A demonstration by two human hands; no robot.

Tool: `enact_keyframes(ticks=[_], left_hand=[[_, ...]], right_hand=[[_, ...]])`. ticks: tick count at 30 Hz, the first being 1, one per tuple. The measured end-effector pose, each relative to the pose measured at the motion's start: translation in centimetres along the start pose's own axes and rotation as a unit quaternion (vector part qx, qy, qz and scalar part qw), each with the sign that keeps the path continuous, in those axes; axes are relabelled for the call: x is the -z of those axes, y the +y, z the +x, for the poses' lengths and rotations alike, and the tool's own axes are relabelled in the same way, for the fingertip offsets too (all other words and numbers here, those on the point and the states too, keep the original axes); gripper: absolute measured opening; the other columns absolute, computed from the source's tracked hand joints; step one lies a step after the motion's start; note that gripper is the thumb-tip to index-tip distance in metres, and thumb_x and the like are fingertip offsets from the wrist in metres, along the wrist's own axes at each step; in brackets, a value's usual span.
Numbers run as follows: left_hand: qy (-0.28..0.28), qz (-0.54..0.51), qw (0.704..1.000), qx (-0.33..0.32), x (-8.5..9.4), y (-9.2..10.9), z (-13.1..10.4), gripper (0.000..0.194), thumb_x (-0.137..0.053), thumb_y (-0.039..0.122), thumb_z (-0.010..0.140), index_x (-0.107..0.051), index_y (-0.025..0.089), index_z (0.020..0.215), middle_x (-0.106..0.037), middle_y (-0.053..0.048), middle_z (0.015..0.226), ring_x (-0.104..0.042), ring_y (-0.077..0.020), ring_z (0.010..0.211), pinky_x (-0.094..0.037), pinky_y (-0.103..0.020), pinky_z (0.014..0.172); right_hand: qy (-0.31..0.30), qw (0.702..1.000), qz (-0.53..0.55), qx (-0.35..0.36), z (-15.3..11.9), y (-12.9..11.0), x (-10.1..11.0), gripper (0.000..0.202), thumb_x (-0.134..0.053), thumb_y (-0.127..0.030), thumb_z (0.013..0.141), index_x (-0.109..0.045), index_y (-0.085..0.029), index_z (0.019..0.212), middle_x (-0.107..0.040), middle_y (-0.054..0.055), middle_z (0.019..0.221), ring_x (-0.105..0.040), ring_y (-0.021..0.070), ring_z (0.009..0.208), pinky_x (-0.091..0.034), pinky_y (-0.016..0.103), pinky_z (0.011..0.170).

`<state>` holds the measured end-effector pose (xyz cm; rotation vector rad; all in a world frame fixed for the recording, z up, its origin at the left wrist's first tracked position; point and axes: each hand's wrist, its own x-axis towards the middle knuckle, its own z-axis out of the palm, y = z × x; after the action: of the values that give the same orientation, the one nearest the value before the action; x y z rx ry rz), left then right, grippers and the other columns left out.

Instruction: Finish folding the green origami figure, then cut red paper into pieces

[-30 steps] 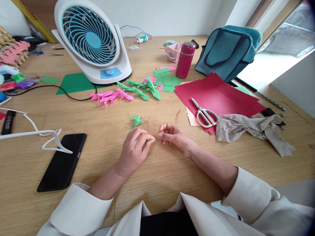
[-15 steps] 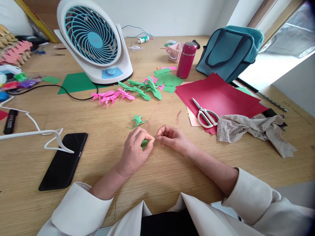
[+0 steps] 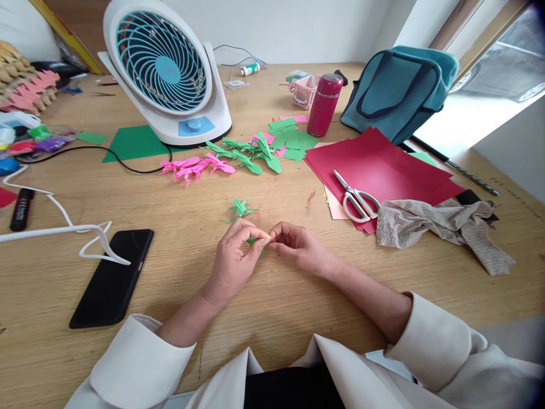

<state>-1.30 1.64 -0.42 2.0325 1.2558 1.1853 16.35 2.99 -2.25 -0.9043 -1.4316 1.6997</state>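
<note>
My left hand (image 3: 234, 261) pinches a small folded green paper (image 3: 252, 241) between thumb and fingers; most of it is hidden behind them. Meeting it at the fingertips is my right hand (image 3: 301, 248), its thumb and index finger pressed together. What sits in that right pinch is too small to make out. Just beyond my left hand lies a small green folded paper figure (image 3: 240, 208) with thin limbs. Farther back, several green paper figures (image 3: 251, 154) and pink paper figures (image 3: 196, 166) lie in a cluster.
Silver-handled scissors (image 3: 357, 199) rest on red paper sheets (image 3: 383, 162), beside a crumpled cloth (image 3: 443, 227). A black phone (image 3: 113, 278) lies at left under a white stand (image 3: 55, 232). Behind are a fan (image 3: 193, 126), green paper pieces (image 3: 296, 139), a magenta flask (image 3: 324, 108) and a teal bag (image 3: 395, 94).
My right fingertips have moved slightly left and now touch those of my left hand, closing the small gap. Less of the green paper in my left hand shows.
</note>
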Motion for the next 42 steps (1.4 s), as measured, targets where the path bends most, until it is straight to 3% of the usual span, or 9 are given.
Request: enact_keyframes(ticks=[7,14,19,23,27,34,42], left_hand=[[0.005,-0.019,1.000,0.008,-0.3,0.0,0.0,0.012,-0.059,0.022,0.090,-0.060,0.019,0.078,-0.054,-0.002,0.086,-0.056,-0.0169,0.088,-0.047,-0.033,0.084],[-0.022,-0.091,0.995,0.038,-0.7,0.0,0.0,0.012,-0.062,0.025,0.089,-0.065,0.020,0.078,-0.060,-0.002,0.082,-0.057,-0.0167,0.084,-0.048,-0.031,0.081],[-0.029,-0.139,0.988,0.067,-0.8,-0.2,-0.1,0.010,-0.066,0.026,0.087,-0.073,0.022,0.081,-0.061,-0.002,0.083,-0.059,-0.0156,0.082,-0.048,-0.029,0.077],[-0.035,-0.159,0.984,0.077,-0.7,-0.2,-0.2,0.013,-0.065,0.027,0.088,-0.076,0.024,0.095,-0.063,-0.003,0.090,-0.061,-0.0163,0.088,-0.048,-0.029,0.079],[-0.031,-0.140,0.986,0.088,-0.6,-0.3,-0.2,0.019,-0.060,0.028,0.092,-0.072,0.023,0.106,-0.067,-0.006,0.102,-0.062,-0.0187,0.100,-0.048,-0.033,0.090],[0.008,-0.085,0.995,0.043,-0.9,-0.8,-0.3,0.001,-0.068,0.021,0.085,-0.068,0.021,0.086,-0.064,-0.002,0.091,-0.061,-0.0167,0.093,-0.047,-0.032,0.090],[0.014,-0.019,1.000,0.001,-0.7,-0.1,-0.2,0.005,-0.067,0.016,0.085,-0.067,0.021,0.085,-0.062,-0.001,0.091,-0.060,-0.0160,0.092,-0.046,-0.032,0.088]], right_hand=[[-0.009,0.996,-0.080,0.023,-0.6,0.1,-0.5,0.015,-0.065,-0.030,0.085,-0.058,-0.019,0.093,-0.054,-0.002,0.077,-0.049,0.0115,0.066,-0.040,0.025,0.060],[0.039,0.980,-0.191,0.050,-0.6,0.0,-1.2,0.016,-0.067,-0.026,0.081,-0.054,-0.019,0.076,-0.050,-0.003,0.072,-0.047,0.0111,0.064,-0.038,0.024,0.058],[0.062,0.983,-0.166,0.056,-0.6,-0.1,-1.4,0.010,-0.063,-0.025,0.083,-0.057,-0.019,0.086,-0.053,-0.003,0.076,-0.047,0.0104,0.063,-0.037,0.024,0.057],[0.086,0.979,-0.174,0.068,-0.6,-0.1,-1.4,0.016,-0.063,-0.027,0.084,-0.054,-0.019,0.073,-0.048,-0.003,0.069,-0.043,0.0100,0.059,-0.034,0.024,0.055],[0.091,0.985,-0.136,0.058,-0.6,0.0,-1.5,0.019,-0.065,-0.033,0.083,-0.056,-0.019,0.074,-0.050,-0.004,0.068,-0.041,0.0095,0.057,-0.032,0.025,0.052],[0.108,0.970,-0.200,0.080,-0.8,-0.3,-1.6,0.013,-0.063,-0.024,0.082,-0.057,-0.018,0.072,-0.050,-0.003,0.070,-0.042,0.0083,0.057,-0.034,0.022,0.052],[0.113,0.952,-0.259,0.118,-0.8,-0.3,-1.8,0.017,-0.059,-0.017,0.081,-0.050,-0.019,0.066,-0.044,-0.004,0.067,-0.041,0.0079,0.056,-0.033,0.021,0.053]])
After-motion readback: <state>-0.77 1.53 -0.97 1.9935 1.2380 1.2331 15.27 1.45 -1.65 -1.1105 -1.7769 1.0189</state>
